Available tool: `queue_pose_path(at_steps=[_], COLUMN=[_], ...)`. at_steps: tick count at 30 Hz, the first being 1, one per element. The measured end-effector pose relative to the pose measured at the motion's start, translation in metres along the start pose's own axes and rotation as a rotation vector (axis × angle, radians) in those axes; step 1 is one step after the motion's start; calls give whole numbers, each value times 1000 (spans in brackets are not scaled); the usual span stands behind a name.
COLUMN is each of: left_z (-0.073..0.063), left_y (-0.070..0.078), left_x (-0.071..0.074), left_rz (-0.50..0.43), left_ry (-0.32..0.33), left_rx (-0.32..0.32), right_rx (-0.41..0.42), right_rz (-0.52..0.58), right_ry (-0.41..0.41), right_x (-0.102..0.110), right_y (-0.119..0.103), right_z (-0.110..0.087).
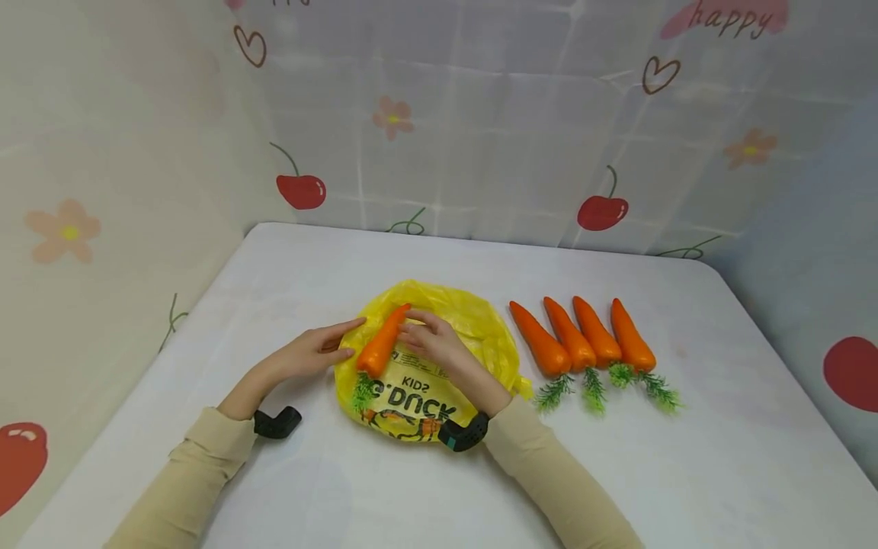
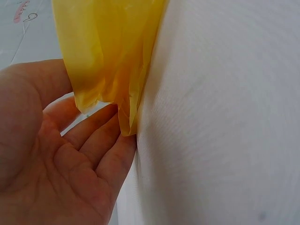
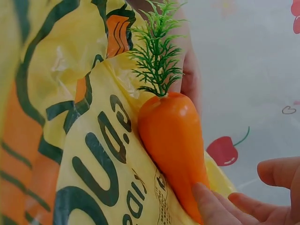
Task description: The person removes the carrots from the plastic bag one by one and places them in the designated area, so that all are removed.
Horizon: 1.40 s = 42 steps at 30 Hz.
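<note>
A yellow plastic bag (image 1: 473, 320) with duck print lies flat on the table. On its left part rests an orange toy carrot (image 1: 381, 345), green top toward the person. My left hand (image 1: 317, 351) touches the bag's left edge with fairly straight fingers; in the left wrist view the bag (image 2: 108, 51) hides the fingertips. Over the bag, my right hand (image 1: 439, 343) has its fingers beside the carrot's tip. The right wrist view shows a fingertip against the carrot (image 3: 171, 136), with the thumb apart from it.
Several more toy carrots (image 1: 538, 339) lie in a row right of the bag, green tops toward the person. A white cloth covers the table (image 1: 295, 488). Printed curtains (image 1: 480, 152) stand behind and at the sides. Each wrist bears a black device (image 1: 277, 422).
</note>
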State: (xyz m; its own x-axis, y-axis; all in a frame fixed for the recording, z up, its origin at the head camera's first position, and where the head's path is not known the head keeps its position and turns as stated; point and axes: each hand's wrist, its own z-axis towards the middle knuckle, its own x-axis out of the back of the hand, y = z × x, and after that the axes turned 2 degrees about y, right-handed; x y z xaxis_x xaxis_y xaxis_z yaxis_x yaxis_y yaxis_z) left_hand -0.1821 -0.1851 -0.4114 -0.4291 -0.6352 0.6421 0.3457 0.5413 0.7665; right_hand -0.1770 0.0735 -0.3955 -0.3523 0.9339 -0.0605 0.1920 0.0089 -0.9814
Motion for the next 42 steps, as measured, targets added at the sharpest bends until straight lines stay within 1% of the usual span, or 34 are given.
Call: queue_pose_path(at_steps=[5, 7, 11, 17, 21, 25, 32, 37, 42], left_z=[0, -1, -1, 0, 0, 0, -1, 0, 0], left_y=[1, 1, 0, -2, -1, -1, -2, 0, 0], left_x=[0, 0, 0, 0, 0, 0, 0, 0, 0], left_rz=[-7, -10, -13, -26, -32, -29, -23, -24, -29], left_ry=[-3, -2, -2, -5, -8, -7, -2, -7, -2], left_rx=[1, -1, -12, -30, -33, -24, -24, -37, -37], right_rx=[-29, -37, -53, -71, -62, -50, -51, -58, -56], right_rz=[4, -4, 15, 89, 141, 221, 412, 535, 627], right_ry=[-5, -29, -80, -133, -146, -139, -93, -51, -58], right_x=[-3, -4, -7, -10, -14, -20, -31, -30, -26], right_y=[3, 5, 6, 10, 13, 17, 24, 26, 27], right_z=[1, 1, 0, -3, -4, -3, -2, 0, 2])
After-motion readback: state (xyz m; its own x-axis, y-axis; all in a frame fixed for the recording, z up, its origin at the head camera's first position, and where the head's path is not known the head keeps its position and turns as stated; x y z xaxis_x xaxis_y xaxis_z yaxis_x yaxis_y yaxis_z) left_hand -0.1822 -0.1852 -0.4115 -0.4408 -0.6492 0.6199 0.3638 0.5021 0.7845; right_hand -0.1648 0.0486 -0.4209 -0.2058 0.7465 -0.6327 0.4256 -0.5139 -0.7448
